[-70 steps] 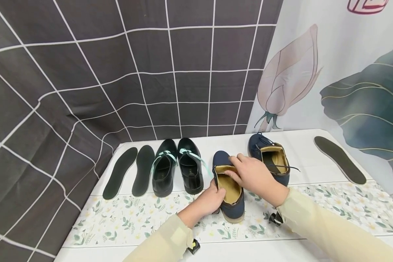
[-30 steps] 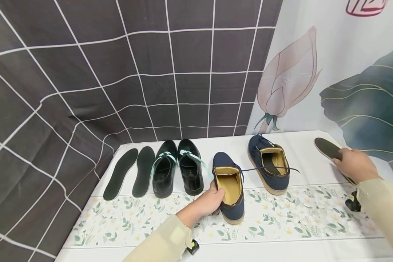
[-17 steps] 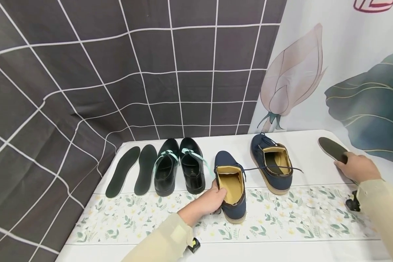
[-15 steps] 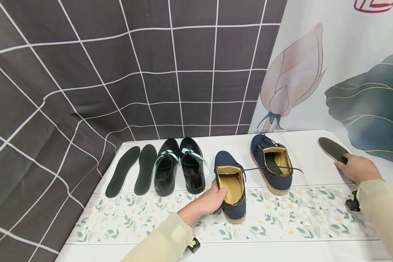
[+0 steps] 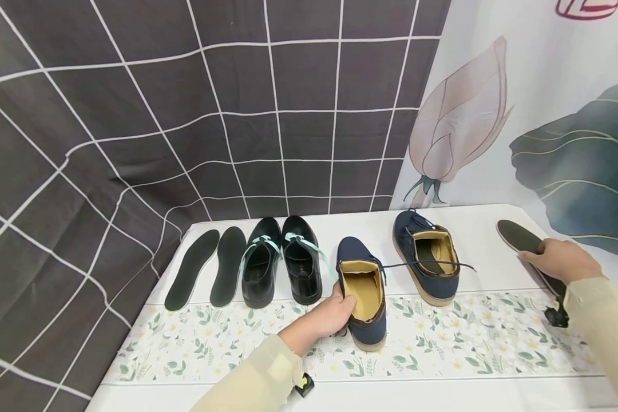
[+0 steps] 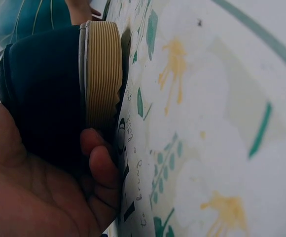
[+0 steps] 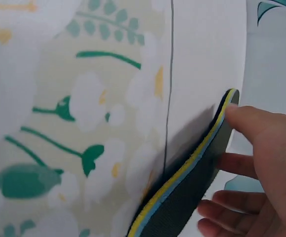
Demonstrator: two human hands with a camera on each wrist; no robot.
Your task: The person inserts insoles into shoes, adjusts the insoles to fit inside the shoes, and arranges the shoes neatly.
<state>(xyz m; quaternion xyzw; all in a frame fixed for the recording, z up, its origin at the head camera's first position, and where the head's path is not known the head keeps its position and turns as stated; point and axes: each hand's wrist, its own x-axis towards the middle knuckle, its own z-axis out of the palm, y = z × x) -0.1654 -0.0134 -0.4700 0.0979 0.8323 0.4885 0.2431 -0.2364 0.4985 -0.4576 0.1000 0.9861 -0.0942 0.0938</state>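
Observation:
In the head view a navy lace-up shoe (image 5: pixel 368 332) with a tan lining stands on the table, heel toward me. My left hand (image 5: pixel 325 316) grips its left side, thumb over the opening's edge; the left wrist view shows curled fingers by the ribbed sole (image 6: pixel 103 69). Far to the right, my right hand (image 5: pixel 566 262) pinches a dark insole (image 5: pixel 517 234) by its edges. The right wrist view shows that insole's yellow and blue layered rim (image 7: pixel 182 170), tilted above a shadow. The matching navy shoe (image 5: pixel 440 283) stands between the hands with a dark insole (image 5: pixel 426 252) inside.
Two black shoes (image 5: pixel 260 286) with mint laces stand left of the navy pair. Beside them lie two dark insoles (image 5: pixel 193 269). A loose navy lace (image 5: pixel 396 265) stretches between the navy shoes. A grey checked cloth (image 5: pixel 237 143) and a printed curtain (image 5: pixel 474 68) back the table (image 5: pixel 474 223).
My right hand has left the navy shoe and gone right to the insole, which it now holds slightly raised and shifted. My left hand has stayed on the shoe.

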